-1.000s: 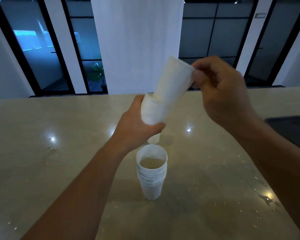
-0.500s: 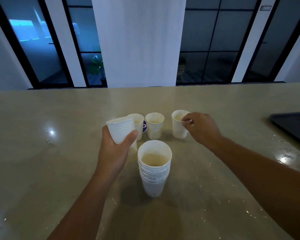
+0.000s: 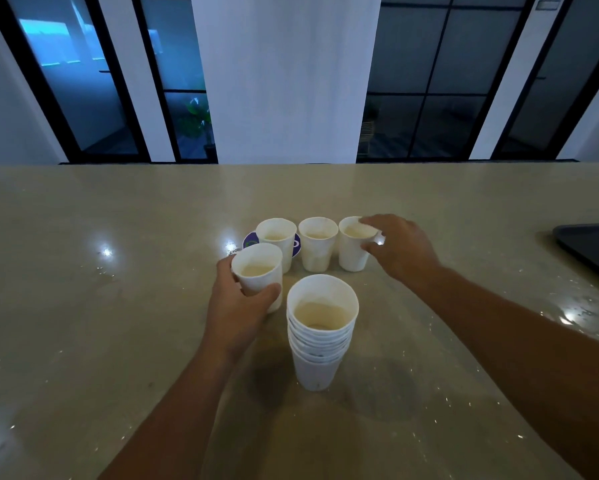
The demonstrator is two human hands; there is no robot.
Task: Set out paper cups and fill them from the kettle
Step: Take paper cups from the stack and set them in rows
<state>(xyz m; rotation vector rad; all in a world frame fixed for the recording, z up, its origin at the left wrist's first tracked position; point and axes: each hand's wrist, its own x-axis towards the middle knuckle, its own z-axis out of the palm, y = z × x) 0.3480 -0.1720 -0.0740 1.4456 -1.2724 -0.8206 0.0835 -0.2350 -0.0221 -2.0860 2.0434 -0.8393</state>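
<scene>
head view, all of it seen from above and a bit behind:

left hand: the left hand (image 3: 237,306) is wrapped around a single paper cup (image 3: 259,276), thumb on the near side and fingers curled round the far side. The cup is held upright and a touch tilted; whether its base is on the counter can't be told.

right hand: the right hand (image 3: 400,249) is pinched on the rim of the rightmost cup (image 3: 355,245), fingertips over the far edge and thumb against the near wall. That cup is stood upright on the counter.

row of cups: three cups are lined up side by side, the left cup (image 3: 277,242), the middle cup (image 3: 318,244) and the rightmost one, nearly touching. A round blue coaster (image 3: 296,244) is partly hidden under the left cup.

stack: a stack of nested cups (image 3: 320,336) is stood just in front of the row, right beside the left hand's cup.

counter: a glossy beige counter (image 3: 83,323) is spread wide to the left and in front, with plenty of open room there. Its far edge is met by dark windows and a white pillar (image 3: 286,77).

right edge: a dark tray (image 3: 592,249) is cut off by the frame, well apart from the cups.

kettle: not seen in this view.
</scene>
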